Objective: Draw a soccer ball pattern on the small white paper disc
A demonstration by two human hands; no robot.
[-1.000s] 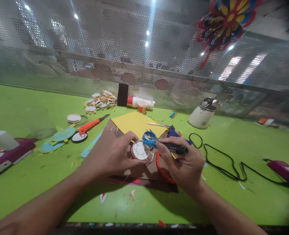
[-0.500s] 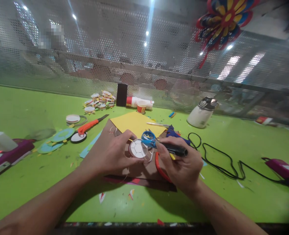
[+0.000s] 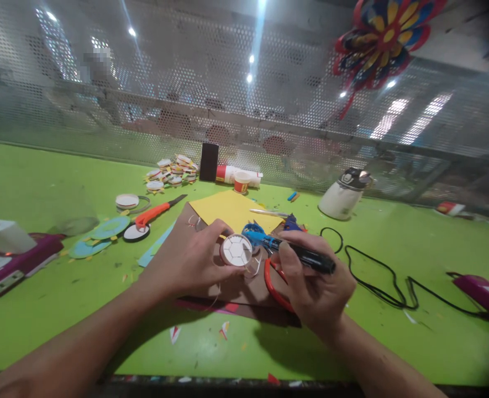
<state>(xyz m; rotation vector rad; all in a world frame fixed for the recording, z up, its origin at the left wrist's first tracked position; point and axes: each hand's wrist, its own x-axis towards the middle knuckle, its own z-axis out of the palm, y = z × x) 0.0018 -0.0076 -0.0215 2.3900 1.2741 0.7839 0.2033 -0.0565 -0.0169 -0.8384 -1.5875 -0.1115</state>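
My left hand (image 3: 190,260) is closed around a small white paper disc (image 3: 236,250) with a hexagon pattern, held above a brown cardboard sheet (image 3: 194,218). My right hand (image 3: 314,279) grips a blue and black glue pen (image 3: 298,252), whose blue tip points at the disc's right edge. Red-handled scissors (image 3: 274,287) lie under my right hand on the cardboard. A yellow paper sheet (image 3: 231,210) rests just behind the disc.
The green table (image 3: 41,177) holds an orange utility knife (image 3: 155,211), paper circles (image 3: 109,228), a pile of finished discs (image 3: 172,170), a glue bottle (image 3: 236,176), a white kettle (image 3: 343,194), a black cable (image 3: 377,271) and magenta devices (image 3: 16,262) at both sides. Perforated metal mesh (image 3: 186,99) walls the back.
My right hand has shifted slightly right and lowered, tilting the pen so its tip now points at the disc's edge. The left hand keeps the disc nearly still.
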